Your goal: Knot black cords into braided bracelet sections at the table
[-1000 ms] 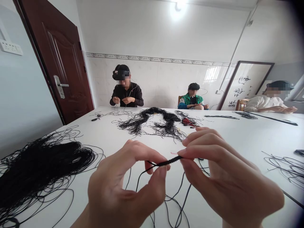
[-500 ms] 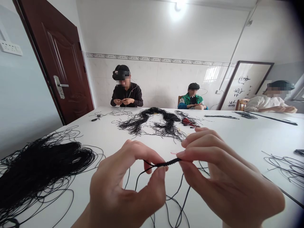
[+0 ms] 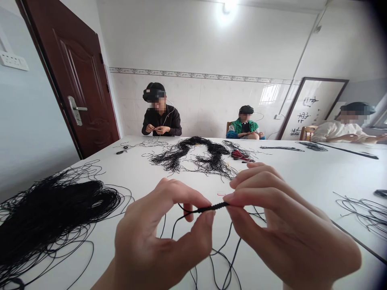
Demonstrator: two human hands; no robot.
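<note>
The short braided length of black cord [image 3: 211, 208] is being held roughly level in mid-air above the table, between the two hands. Its loose black strands [image 3: 226, 251] are trailing down from both ends onto the white table [image 3: 302, 181]. The left hand [image 3: 160, 237] is pinching the braid's left end between thumb and forefinger, with its other fingers curling behind. The right hand [image 3: 287, 229] is pinching the right end between thumb and forefinger, with its other fingers curling above. The hands are standing just apart. To their left, a large heap of black cord [image 3: 51, 213] is lying on the table. Farther ahead, a tangled mass of black cord [image 3: 193, 155] is stretching across the table, with small black-handled scissors [image 3: 122, 151] to its left and a red item [image 3: 238, 154] at its right end. Loose black cords [image 3: 365, 213] are lying near the right edge. Across the table, a co-worker in a dark shirt [image 3: 161, 121] is holding cord in both hands, while a co-worker in a green vest [image 3: 245, 127] and a co-worker in a white shirt [image 3: 335, 133] are sitting farther right.
</note>
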